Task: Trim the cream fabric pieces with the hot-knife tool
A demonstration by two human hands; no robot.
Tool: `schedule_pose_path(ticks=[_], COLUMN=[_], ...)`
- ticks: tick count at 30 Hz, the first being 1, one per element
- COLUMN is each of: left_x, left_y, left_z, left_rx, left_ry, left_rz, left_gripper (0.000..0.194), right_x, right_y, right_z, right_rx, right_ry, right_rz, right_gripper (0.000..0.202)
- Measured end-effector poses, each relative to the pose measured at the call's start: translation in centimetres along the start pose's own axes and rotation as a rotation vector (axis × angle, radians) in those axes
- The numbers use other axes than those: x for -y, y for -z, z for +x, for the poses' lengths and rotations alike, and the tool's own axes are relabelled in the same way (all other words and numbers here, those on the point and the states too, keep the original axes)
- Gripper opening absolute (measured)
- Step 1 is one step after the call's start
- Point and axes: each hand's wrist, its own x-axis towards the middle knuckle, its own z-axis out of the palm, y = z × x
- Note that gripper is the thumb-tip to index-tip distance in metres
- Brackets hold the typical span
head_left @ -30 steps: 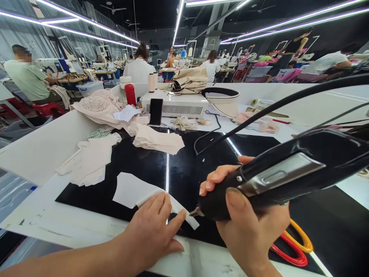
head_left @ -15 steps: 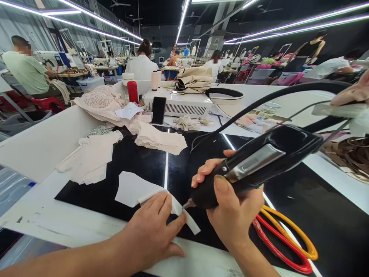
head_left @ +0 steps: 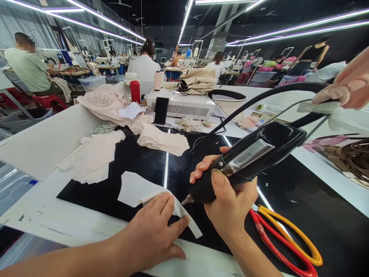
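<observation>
My left hand presses its fingertips onto a folded white fabric piece, with the thumb resting apart near the table's front edge. A narrow curved strip of that fabric runs out past my index finger. In my right hand is a black corded hand tool with a silver lever and a pointed metal tip, fingers wrapped round its body. The tip is beside the fabric's outer edge, close to my left index finger; whether it touches, I cannot tell. Scissors with red and yellow handles lie right of my right wrist.
Stacks of pale fabric pieces lie at the back and left. A phone leans near a white vented box. At upper right another person's hand is near the tool's cable. Brown straps are piled at right.
The tool has shifted slightly left, its tip moving up along the fabric's edge. The other person's hand at upper right has come further into view. My left hand stays on the fabric.
</observation>
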Motion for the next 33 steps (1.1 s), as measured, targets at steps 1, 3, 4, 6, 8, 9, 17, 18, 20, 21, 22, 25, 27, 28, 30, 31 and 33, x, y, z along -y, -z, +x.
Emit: schedule_pose_path(ticks=[1,3,4,6,8,9,17,18,20,21,22,25,27,28,30,31,33], left_x=[0.0,0.0,0.0,0.0,-0.1,-0.1,0.1,0.2,0.4,0.5,0.6,0.6,0.6,0.6,0.5,0.5,0.4], left_y=[0.0,0.1,0.1,0.1,-0.1,-0.1,0.7,1.0,1.5,1.6,1.8,1.8,1.6,1.6,1.5,1.4,1.4], left_z=[0.0,0.0,-0.1,-0.1,-0.1,-0.1,0.1,0.0,-0.2,-0.3,-0.4,-0.6,-0.6,-0.6,-0.6,-0.6,-0.6], left_rx=[-0.001,0.004,0.011,0.019,0.019,0.016,-0.002,0.009,0.033,0.046,0.057,0.073,0.077,0.077,0.070,0.067,0.063], left_ry=[0.002,0.008,0.010,0.007,0.003,0.003,0.051,0.059,0.073,0.078,0.082,0.086,0.091,0.096,0.098,0.097,0.093], left_rz=[-0.001,-0.003,-0.003,-0.002,-0.002,-0.002,-0.090,-0.098,-0.104,-0.104,-0.103,-0.108,-0.110,-0.109,-0.110,-0.112,-0.118], left_gripper=[0.085,0.085,0.085,0.083,0.082,0.082,0.079,0.077,0.075,0.074,0.074,0.074,0.075,0.076,0.077,0.077,0.078], right_x=[0.0,-0.2,-0.3,-0.5,-0.8,-0.9,-0.9,-0.9,-1.0,-1.0,-1.0,-1.1,-1.1,-1.1,-1.2,-1.2,-1.4], right_y=[0.0,-0.1,-0.2,-0.3,-0.4,-0.5,-0.4,-0.4,-0.4,-0.4,-0.4,-0.4,-0.5,-0.5,-0.8,-0.9,-1.1], right_z=[0.1,0.3,0.4,0.5,0.6,0.6,0.3,0.3,0.2,0.2,0.2,0.2,0.4,0.4,0.6,0.7,0.9], right_rx=[-0.004,-0.018,-0.023,-0.020,-0.001,0.008,0.021,0.020,0.019,0.021,0.023,0.023,0.018,0.015,0.008,0.006,0.007], right_ry=[0.008,0.024,0.030,0.035,0.033,0.030,0.030,0.031,0.035,0.038,0.040,0.041,0.042,0.044,0.050,0.052,0.048], right_rz=[0.006,0.025,0.032,0.034,0.018,0.006,-0.014,-0.013,-0.018,-0.021,-0.026,-0.043,-0.052,-0.052,-0.037,-0.025,-0.008], right_gripper=[0.034,0.035,0.036,0.037,0.038,0.037,0.034,0.034,0.035,0.036,0.037,0.038,0.038,0.039,0.040,0.041,0.043])
